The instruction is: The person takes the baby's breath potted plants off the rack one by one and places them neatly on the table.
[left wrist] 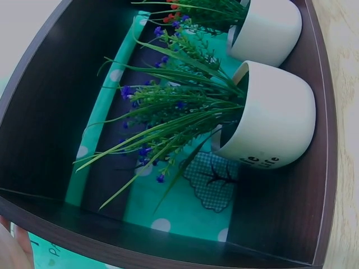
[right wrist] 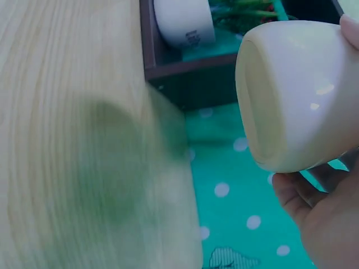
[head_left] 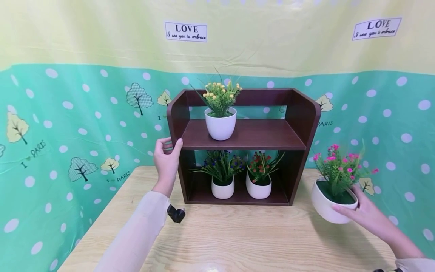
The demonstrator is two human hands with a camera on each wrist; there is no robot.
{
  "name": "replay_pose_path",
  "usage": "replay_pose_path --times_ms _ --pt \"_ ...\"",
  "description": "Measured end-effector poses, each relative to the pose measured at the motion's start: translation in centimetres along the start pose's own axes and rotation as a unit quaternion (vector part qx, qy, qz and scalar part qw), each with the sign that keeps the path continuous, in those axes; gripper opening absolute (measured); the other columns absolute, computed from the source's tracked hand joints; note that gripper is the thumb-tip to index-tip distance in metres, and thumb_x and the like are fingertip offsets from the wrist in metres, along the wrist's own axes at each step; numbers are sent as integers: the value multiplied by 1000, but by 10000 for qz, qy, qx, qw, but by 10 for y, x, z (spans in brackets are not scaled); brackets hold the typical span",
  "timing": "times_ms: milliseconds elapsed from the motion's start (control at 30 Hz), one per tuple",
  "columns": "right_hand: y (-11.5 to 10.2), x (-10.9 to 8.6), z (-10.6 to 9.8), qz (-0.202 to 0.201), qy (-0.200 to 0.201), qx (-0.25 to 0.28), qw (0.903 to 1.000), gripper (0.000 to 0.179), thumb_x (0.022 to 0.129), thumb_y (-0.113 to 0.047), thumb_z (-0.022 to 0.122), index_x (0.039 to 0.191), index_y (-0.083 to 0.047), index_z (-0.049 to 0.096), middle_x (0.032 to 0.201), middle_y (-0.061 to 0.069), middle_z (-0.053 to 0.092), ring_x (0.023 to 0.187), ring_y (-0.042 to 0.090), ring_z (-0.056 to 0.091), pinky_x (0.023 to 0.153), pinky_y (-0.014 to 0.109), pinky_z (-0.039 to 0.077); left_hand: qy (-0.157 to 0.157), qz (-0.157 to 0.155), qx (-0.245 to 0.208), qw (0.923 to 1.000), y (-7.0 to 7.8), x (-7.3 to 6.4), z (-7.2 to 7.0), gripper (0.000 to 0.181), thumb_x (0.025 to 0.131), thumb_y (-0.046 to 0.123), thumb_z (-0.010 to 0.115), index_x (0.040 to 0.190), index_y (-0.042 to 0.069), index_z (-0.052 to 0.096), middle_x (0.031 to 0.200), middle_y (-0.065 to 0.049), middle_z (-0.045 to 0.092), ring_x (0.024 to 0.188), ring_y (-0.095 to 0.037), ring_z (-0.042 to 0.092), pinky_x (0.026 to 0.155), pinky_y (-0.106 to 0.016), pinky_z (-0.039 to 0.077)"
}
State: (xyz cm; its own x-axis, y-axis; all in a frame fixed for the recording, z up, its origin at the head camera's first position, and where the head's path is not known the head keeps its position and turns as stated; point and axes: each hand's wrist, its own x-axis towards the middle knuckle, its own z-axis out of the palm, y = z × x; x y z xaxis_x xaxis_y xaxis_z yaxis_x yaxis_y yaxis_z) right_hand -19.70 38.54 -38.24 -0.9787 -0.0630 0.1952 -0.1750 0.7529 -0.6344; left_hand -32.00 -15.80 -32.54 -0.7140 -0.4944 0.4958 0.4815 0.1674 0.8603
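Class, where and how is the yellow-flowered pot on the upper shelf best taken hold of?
Probably round the wall of the yellow-flowered pot, just below its rim, coming from the front right: it stands upright and tapers toward its base, the upper shelf is open in front with more bare board to the right, and foliage spreads above.

The pink-flowered pot is white, the two-tier shelf dark reddish-brown, the curtain yellow above pale-dotted teal.
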Motion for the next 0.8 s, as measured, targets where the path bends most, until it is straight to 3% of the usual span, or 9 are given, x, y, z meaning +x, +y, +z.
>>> replay_pose_path --times_ms 100,133,233,367,400,467,567,700,800 --pt "8 -3 -2 83 -70 -61 9999 88 94 -32 69 148 14 16 128 39 47 101 27 58 71 30 49 -11 -9 -8 10000 1 0 0 45 87 41 79 116 12 62 100 -5 60 88 -20 59 71 -27 53" --pt "11 -4 -2 121 -93 -94 9998 90 95 -33 69 148 15 15 128 41 46 104 35 56 73 36 49 -7 -7 -8 10000 0 0 0 45 87 41 79 116 12 62 100 -5 60 88 -20 59 71 -26 52" --pt "20 -7 -4 162 -154 -224 9995 90 94 -33 69 147 18 16 131 45 42 112 48 51 74 36 49 10 14 -8 10000 1 0 1 44 87 40 79 116 11 62 99 -5 60 87 -20 59 71 -26 53" --pt "28 -8 -5 388 -500 -292 9976 100 96 -37 66 147 22 3 137 51 32 118 62 44 83 52 52 42 38 -37 10000 2 0 0 42 87 37 79 115 11 62 97 -5 61 85 -20 59 70 -26 53" --pt "29 -8 -5 476 -654 -247 9964 104 97 -39 63 146 22 -5 139 53 25 121 69 35 85 59 50 43 41 -45 10000 2 0 0 42 87 37 80 115 11 63 97 -5 61 85 -20 59 70 -26 53" --pt "33 -7 -5 605 -885 -65 9942 109 99 -40 60 144 19 -19 142 55 10 124 72 24 90 73 40 37 58 -55 10000 1 0 0 42 87 37 80 115 10 62 97 -4 61 85 -20 60 70 -26 53" --pt "41 -8 -3 577 -1012 273 9928 109 100 -36 61 145 14 -25 145 53 -3 126 73 15 93 76 34 16 59 -34 10000 1 0 0 44 87 39 79 116 10 62 98 -5 61 86 -20 59 71 -26 53" --pt "50 -10 0 571 -1096 470 9912 108 99 -33 62 147 10 -25 147 51 -9 129 73 7 92 80 30 -3 43 -12 10000 0 0 0 45 87 40 79 116 11 62 100 -5 61 87 -20 59 72 -26 53" --pt "56 -9 0 819 -1266 520 9872 109 100 -36 60 145 11 -27 146 52 -10 129 73 6 92 79 31 -8 42 -35 10000 0 -1 0 45 87 40 79 116 10 62 100 -5 61 87 -21 59 72 -26 52"
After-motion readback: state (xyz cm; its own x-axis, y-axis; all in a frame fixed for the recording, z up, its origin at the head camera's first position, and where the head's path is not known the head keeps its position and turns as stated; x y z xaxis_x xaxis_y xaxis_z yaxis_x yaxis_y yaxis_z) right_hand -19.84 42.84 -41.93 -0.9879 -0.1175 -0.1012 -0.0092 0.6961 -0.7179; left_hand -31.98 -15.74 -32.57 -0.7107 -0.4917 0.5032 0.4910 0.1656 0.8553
